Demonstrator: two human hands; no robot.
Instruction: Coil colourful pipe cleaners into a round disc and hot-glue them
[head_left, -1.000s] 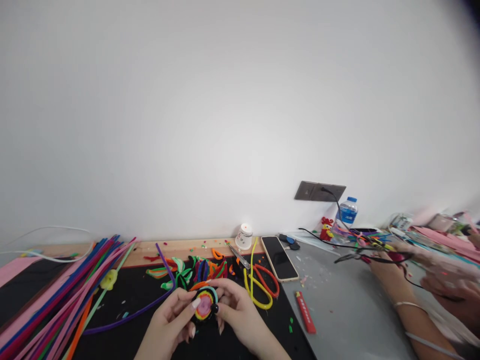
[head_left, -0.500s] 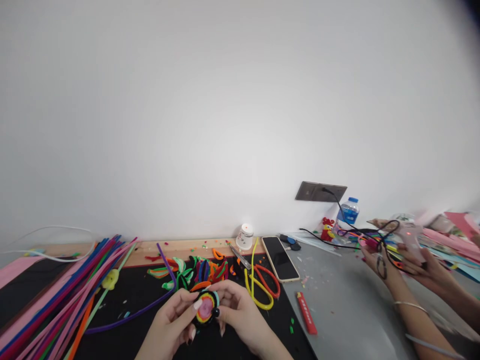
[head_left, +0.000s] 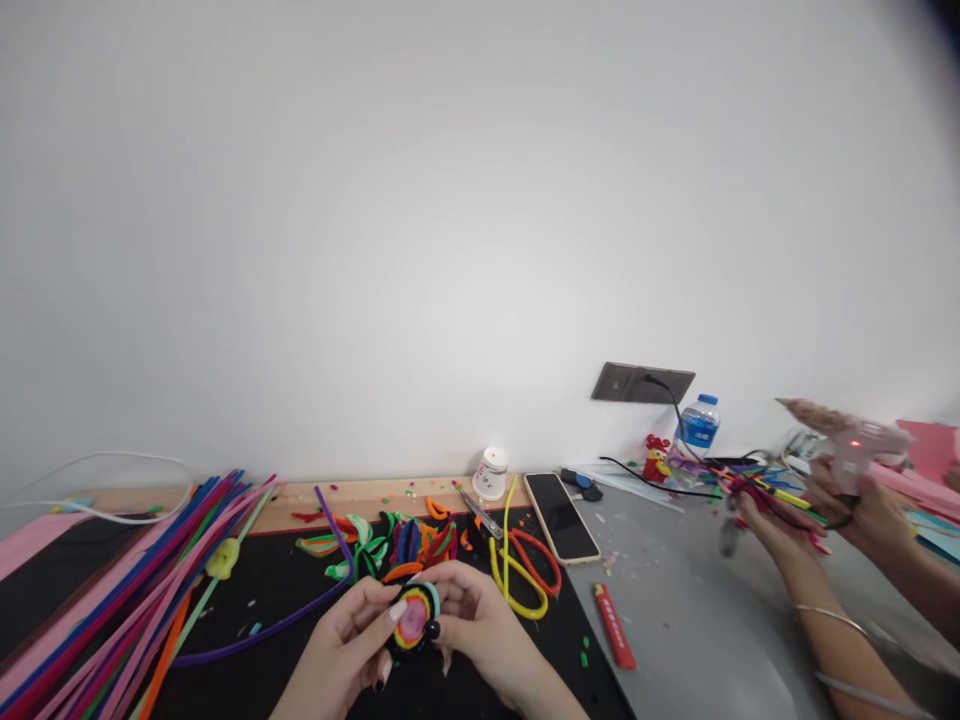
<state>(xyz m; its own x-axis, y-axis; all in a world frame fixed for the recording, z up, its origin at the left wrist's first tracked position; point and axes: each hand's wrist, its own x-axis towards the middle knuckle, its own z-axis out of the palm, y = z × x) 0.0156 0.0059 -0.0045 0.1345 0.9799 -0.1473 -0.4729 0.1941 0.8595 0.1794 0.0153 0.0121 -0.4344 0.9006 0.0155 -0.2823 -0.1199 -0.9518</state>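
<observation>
A small coiled pipe-cleaner disc (head_left: pixel 412 619), pink in the middle with yellow, red and black rings and a light blue bit at its upper right, is held between both hands. My left hand (head_left: pixel 351 640) pinches its left side, thumb on the face. On the right edge, my right hand (head_left: pixel 480 632) closes with a black-nailed thumb. Just beyond the disc lie several folded pipe-cleaner pieces (head_left: pixel 409 540) in green, orange and purple. A bent purple pipe cleaner (head_left: pixel 292 618) curves left of my hands.
Long pipe cleaners (head_left: pixel 172 590) lie in a bundle at left. Orange-handled scissors (head_left: pixel 536 560), a yellow pipe cleaner (head_left: pixel 505 570), a phone (head_left: pixel 562 518), a paper cup (head_left: pixel 490 474) and a red packet (head_left: pixel 615 627) sit nearby. At right, another person's hand holds a glue gun (head_left: pixel 851 450).
My hands and the disc stay almost still, with the right thumb shifting slightly on the edge. At right, the other person's glue gun has risen and moved right, its cord shifting.
</observation>
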